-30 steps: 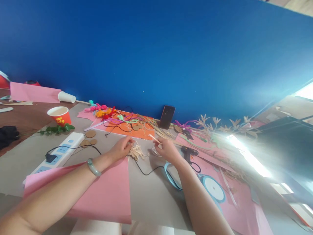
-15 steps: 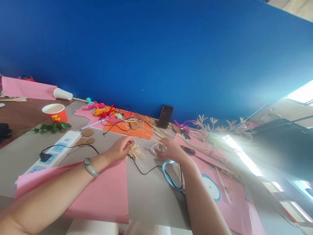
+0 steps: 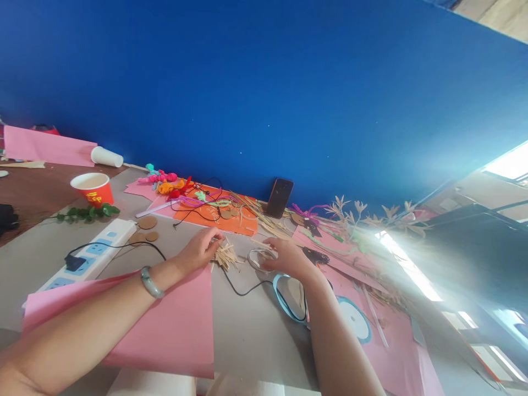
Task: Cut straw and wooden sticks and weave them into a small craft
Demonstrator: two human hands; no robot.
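My left hand (image 3: 203, 248), a bangle on its wrist, has its fingers curled together at the edge of a small pile of short cut straw stalks (image 3: 226, 257). Its fingertips pinch some of the stalks, partly hidden by the fingers. Across a small gap, my right hand (image 3: 289, 259) grips the right side of a thin pale ring (image 3: 256, 260), which looks like a nearly used-up roll of tape. A light-blue ribbon loop (image 3: 279, 297) and the black cable of a dark glue gun (image 3: 315, 255) lie near my right wrist.
Pink paper (image 3: 177, 324) lies under my left forearm. A power strip (image 3: 94, 253), wooden discs (image 3: 147, 222), a green sprig (image 3: 88, 213) and a red paper cup (image 3: 93, 190) are on the left. A phone (image 3: 280, 198) leans on the blue wall, behind long dried stalks (image 3: 270, 223).
My right hand has moved slightly left and toward me, and the pale ring has shifted with it. My left hand stays at the straw pile almost unmoved.
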